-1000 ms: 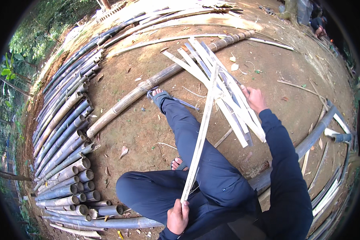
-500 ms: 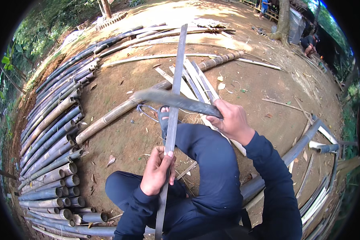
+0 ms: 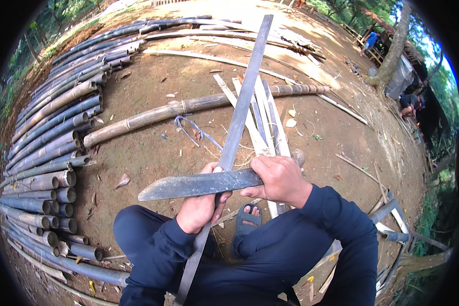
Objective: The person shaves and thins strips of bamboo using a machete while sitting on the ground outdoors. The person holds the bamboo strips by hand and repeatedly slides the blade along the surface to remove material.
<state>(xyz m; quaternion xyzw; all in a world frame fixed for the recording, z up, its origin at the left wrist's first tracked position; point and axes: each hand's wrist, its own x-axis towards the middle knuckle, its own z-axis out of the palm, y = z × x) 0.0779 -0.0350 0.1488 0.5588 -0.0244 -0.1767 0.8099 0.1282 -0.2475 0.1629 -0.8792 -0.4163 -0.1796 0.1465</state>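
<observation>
In the head view, grips a long, flat dark strip [image 3: 247, 86] in the left hand [image 3: 196, 206], with fingers wrapped around its lower part and thumb laid along it near the blade; holds it on a slant, upper end pointing away over the ground [image 3: 137, 153], lower end running down past the left forearm to the lap, probably to steady so long a piece from a single hold; clenches the right hand [image 3: 280, 181] around the handle end of a broad knife [image 3: 199, 184], with the handle itself mostly hidden by the fingers; points the blade leftward, across the dark strip and over part of the left hand, perhaps for control near the supported spot; cannot tell, from this angle, of any contact between blade and dark strip.

Beyond the right hand, a bundle of pale strips [image 3: 260, 130], fanned at the far end and laid over a thick bamboo pole [image 3: 158, 112], likely for raised ends and easy reach; below the right hand, a sandalled foot [image 3: 247, 219], drawn in between bent knees, apparently to leave room for both arms; at far left, stacked bamboo poles [image 3: 41, 153], side by side with ends roughly lined up, presumably for order; beside the dark strip, a blue cord [image 3: 199, 132] lying loose.
</observation>
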